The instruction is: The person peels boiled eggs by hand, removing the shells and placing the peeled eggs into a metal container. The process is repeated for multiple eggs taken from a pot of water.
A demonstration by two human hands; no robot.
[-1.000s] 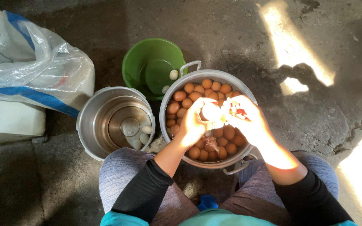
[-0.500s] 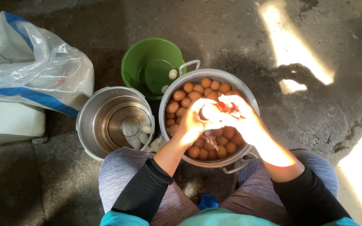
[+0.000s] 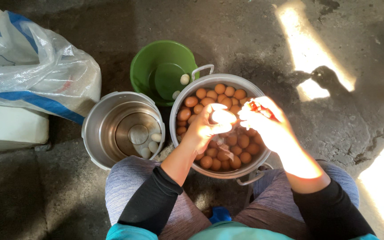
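Overhead, glare hides detail: the left hand [image 3: 205, 126] grips a pale oval peeled egg [image 3: 223, 117], long axis sideways, above the steel pot of brown eggs [image 3: 201, 84]; the right hand [image 3: 265, 124] pinches reddish shell.

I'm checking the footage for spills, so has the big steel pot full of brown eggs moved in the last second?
No. The steel pot of brown eggs sits in the same spot, its rim beside the green plastic bucket as before.

We have one view only, from a camera on the person's head. It looks almost straight down past the knees at the concrete floor [image 3: 254, 40], close above the hands [image 3: 236, 122] and three round vessels.
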